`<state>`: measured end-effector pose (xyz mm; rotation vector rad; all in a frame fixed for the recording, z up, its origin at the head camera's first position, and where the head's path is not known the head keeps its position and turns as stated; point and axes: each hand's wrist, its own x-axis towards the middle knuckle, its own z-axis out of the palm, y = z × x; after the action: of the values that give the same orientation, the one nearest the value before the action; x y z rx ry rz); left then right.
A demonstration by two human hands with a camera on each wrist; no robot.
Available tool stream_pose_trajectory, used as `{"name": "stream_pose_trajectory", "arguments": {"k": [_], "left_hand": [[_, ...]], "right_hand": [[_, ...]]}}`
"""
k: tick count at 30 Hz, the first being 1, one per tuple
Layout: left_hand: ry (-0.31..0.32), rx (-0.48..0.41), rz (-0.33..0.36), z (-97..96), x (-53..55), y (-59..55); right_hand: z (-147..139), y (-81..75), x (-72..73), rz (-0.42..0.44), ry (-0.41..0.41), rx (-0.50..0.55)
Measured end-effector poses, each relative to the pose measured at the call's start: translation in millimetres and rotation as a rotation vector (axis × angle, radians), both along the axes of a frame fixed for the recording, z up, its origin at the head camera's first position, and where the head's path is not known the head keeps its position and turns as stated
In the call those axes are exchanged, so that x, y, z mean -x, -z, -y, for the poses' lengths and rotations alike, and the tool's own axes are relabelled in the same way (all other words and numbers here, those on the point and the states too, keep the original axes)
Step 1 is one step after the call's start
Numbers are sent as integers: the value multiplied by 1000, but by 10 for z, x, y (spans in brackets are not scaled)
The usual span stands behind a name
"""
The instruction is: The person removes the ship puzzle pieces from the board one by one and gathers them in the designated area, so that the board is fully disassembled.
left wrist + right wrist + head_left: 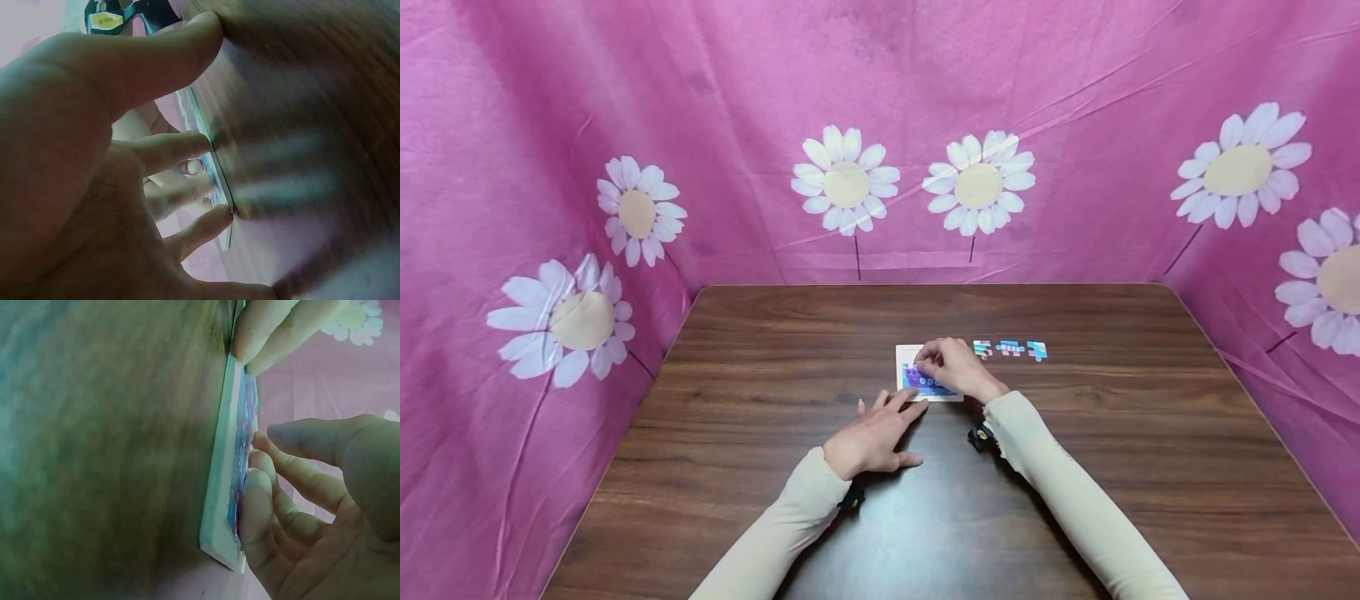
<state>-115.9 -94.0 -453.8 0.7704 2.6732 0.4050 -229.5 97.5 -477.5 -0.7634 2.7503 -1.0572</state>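
Observation:
A small white-framed jigsaw puzzle board (906, 354) with a blue and purple picture lies flat on the table. Over its upper part is my right hand (957, 367), thumb and forefinger close together as they pinch a puzzle piece that the fingers mostly hide. The other fingers of that hand (294, 512) are bent and touch the picture in the right wrist view. Spread out, my left hand (872, 435) rests at the board's near left corner. Its fingertips (220, 215) touch the board's edge, and its thumb lies out on the table.
Just right of the board, three loose puzzle pieces lie in a row: a left one (981, 349), a middle one (1010, 347) and a right one (1037, 350). The brown wooden table (760, 367) ends at a pink curtain (910, 75) with white flowers.

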Motion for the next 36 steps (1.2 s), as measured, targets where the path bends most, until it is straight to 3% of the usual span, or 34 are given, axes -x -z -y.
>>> {"name": "stream_pose_trajectory", "arguments": {"k": [12,36], "left_hand": [[-11,0,7,6,0,8],[-19,9,16,-26,-4,-3]], "right_hand": [[-12,-14,-14,21,-8,0],[-42,-39,-54,75,-61,100]]}}
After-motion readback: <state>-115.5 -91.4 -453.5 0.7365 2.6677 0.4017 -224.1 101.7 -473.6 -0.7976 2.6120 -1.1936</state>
